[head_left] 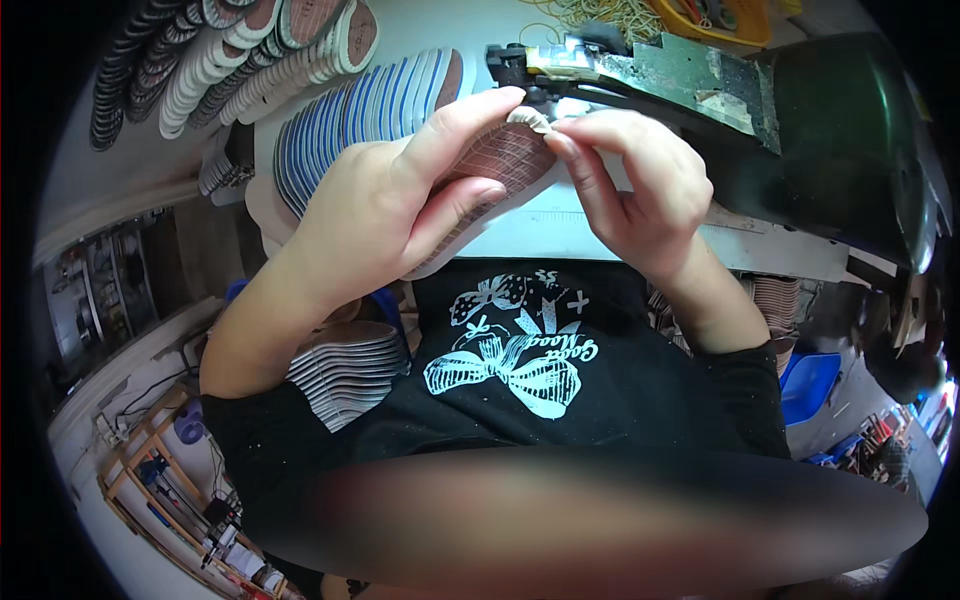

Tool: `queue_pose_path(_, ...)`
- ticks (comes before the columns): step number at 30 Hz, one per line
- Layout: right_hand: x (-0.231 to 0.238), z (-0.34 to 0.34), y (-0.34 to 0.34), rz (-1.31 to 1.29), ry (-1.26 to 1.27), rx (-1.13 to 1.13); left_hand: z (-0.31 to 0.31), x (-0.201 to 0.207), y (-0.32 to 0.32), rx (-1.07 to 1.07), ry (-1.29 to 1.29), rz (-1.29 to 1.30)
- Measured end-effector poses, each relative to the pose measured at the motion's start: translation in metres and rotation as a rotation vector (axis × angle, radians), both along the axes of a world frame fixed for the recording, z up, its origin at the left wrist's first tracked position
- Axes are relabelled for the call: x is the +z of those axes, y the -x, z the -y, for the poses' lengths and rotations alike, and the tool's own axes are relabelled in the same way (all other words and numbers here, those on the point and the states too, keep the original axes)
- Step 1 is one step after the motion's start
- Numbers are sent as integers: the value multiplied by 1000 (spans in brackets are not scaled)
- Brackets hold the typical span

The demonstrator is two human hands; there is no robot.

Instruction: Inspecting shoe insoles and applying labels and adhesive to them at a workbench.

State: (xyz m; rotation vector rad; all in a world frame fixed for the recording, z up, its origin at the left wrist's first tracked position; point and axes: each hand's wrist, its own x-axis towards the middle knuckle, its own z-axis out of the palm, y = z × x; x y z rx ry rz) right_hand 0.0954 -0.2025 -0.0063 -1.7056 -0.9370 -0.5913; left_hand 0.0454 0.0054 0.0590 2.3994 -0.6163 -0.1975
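A brown checked insole point(505, 158) is held up in front of me, tilted, over the white worktable. My left hand point(385, 195) is closed round its left side, thumb on the checked face and fingers behind. At its far tip a pale gathered edging strip point(528, 120) curls over the rim. My right hand point(645, 185) pinches the edge by this strip between thumb and forefinger. Just beyond both hands is the head of a dark green sewing machine point(850, 140), its needle area partly hidden by my fingers.
A long row of insoles with blue and white edges point(350, 115) lies at the left, with more stacked insoles point(270, 50) behind. Yellowish cord point(610, 15) and an orange basket point(735, 25) are at the back. Another insole stack point(350, 365) sits beside my left elbow; a blue stool point(810, 388) stands right.
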Motion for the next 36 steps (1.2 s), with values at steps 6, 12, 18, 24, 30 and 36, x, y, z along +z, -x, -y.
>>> queue_pose_path(6, -3, 4, 5, -1269, -429, 452, -5, -7, 17, 140, 216, -286)
queue_pose_path(12, 20, 19, 0, -501, 199, 367, -11, -12, 24, 59, 69, -317)
queue_pose_path(18, 23, 15, -6, 145, 761, 407, -5, -11, 22, -30, -27, -324)
queue_pose_path(24, 25, 10, -12, -165, 703, 554, -11, -10, 29, -70, -28, -288)
queue_pose_path(30, 20, 10, -10, -229, 696, 668, -15, -22, 34, -46, 21, -239)
queue_pose_path(36, 7, 3, -6, 208, 698, 500, -16, -37, 39, -25, 110, -216)
